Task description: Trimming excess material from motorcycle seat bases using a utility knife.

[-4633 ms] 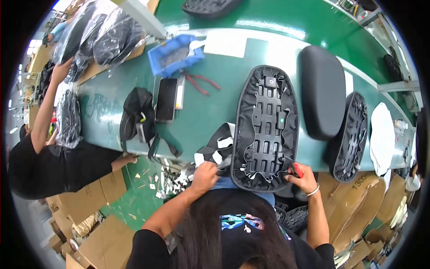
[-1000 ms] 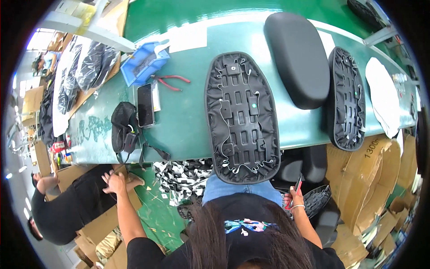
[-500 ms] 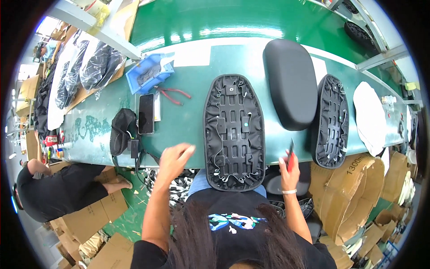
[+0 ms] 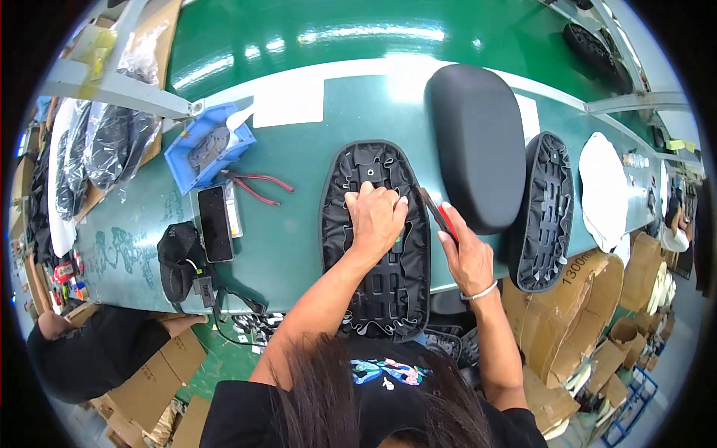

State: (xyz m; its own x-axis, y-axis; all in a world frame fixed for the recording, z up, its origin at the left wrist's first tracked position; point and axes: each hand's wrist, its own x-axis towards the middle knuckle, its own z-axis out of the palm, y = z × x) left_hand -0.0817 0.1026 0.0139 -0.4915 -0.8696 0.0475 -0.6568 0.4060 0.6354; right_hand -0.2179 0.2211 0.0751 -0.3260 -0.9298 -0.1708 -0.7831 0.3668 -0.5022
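Observation:
An oval black seat cushion (image 4: 407, 287) lies underside up in front of me, showing its ribbed base and a gathered cover edge with pale cord around it. My left hand (image 4: 376, 218) rests on its upper middle with bent fingers; whatever they pinch, if anything, is hidden under them. Close to the cushion's right edge, my right hand (image 4: 469, 257) is closed around a red-handled tool with a slim dark blade (image 4: 433, 211), which points up and left toward the cushion. The blade's exact type is hard to make out.
On the green table (image 4: 291, 164) are a blue bin (image 4: 181, 170), red-handled pliers (image 4: 258, 178), a phone (image 4: 215, 224) and a black pouch (image 4: 178, 261). To the right lie a smooth black seat (image 4: 478, 149), another upturned cushion (image 4: 541, 216) and a white sheet (image 4: 603, 194). Cardboard boxes (image 4: 564, 321) stand below.
My left hand has come from the table's front edge onto the cushion. My right hand, with the red-handled tool, has moved up and left to the cushion's right edge. The view has shifted slightly.

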